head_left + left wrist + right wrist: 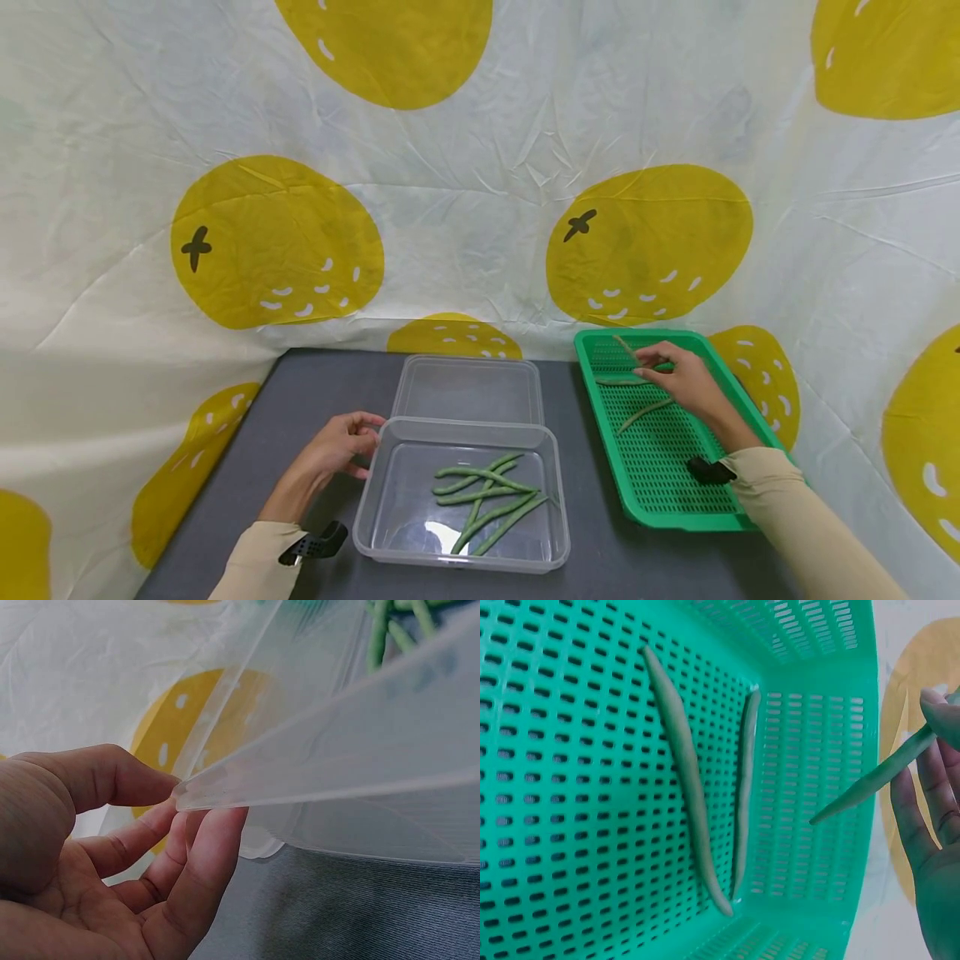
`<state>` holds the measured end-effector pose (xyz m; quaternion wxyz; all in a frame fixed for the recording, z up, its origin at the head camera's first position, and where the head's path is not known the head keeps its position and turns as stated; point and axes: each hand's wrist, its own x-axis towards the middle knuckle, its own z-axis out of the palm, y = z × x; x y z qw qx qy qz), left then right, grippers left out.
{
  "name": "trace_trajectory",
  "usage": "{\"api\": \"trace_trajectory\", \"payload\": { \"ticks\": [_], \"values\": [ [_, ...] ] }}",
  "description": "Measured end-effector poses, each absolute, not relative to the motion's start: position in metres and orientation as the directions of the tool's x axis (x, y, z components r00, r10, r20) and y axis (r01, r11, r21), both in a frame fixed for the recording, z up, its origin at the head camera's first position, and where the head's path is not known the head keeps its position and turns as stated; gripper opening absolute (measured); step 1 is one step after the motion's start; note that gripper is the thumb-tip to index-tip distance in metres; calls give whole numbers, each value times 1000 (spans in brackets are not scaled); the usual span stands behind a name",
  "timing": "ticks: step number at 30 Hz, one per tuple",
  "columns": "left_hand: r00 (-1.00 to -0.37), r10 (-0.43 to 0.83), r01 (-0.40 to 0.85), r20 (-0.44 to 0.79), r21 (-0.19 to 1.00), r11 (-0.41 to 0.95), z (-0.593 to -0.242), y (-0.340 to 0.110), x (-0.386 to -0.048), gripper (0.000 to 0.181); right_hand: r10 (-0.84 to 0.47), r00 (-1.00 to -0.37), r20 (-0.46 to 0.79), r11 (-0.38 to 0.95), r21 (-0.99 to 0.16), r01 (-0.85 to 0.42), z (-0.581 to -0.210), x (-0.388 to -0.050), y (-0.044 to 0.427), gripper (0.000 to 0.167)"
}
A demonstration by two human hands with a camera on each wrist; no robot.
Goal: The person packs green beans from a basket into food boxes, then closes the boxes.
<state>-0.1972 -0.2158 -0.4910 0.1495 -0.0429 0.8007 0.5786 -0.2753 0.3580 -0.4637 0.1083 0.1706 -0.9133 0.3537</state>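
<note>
My left hand (337, 443) pinches the rim at the left corner of a clear plastic container (390, 508), thumb above and fingers below in the left wrist view. Several green beans (480, 497) lie crossed inside it, toward the right. Over the far part of a green perforated basket (645, 475), my right hand (688, 382) holds one green bean (874, 782) between thumb and fingers, its thin end pointing out. Two more beans rest in the basket: one bean (686, 765) on the floor, another bean (745, 787) along the base of a side wall.
Behind the container lies a clear flat lid (467, 390), close against its far rim. The dark table (315, 379) meets a white cloth (465, 242) printed with yellow fruit at the back and sides. The basket stands at the table's right.
</note>
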Motion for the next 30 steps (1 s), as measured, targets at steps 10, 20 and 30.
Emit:
{"api": "trace_trajectory", "payload": {
  "ticks": [10, 20, 30],
  "values": [
    [-952, 102, -243, -289, 914, 324, -490, -215, -197, 36, -290, -905, 310, 650, -631, -424, -459, -270, 340, 30],
    [-955, 95, -235, -280, 915, 329, -491, -215, -195, 35, -336, -887, 316, 614, -641, -461, -452, -262, 323, 29],
    [-952, 103, -243, -289, 916, 319, -490, -215, -196, 37, -376, -877, 301, 575, -667, -475, -447, -255, 306, 28]
  ]
}}
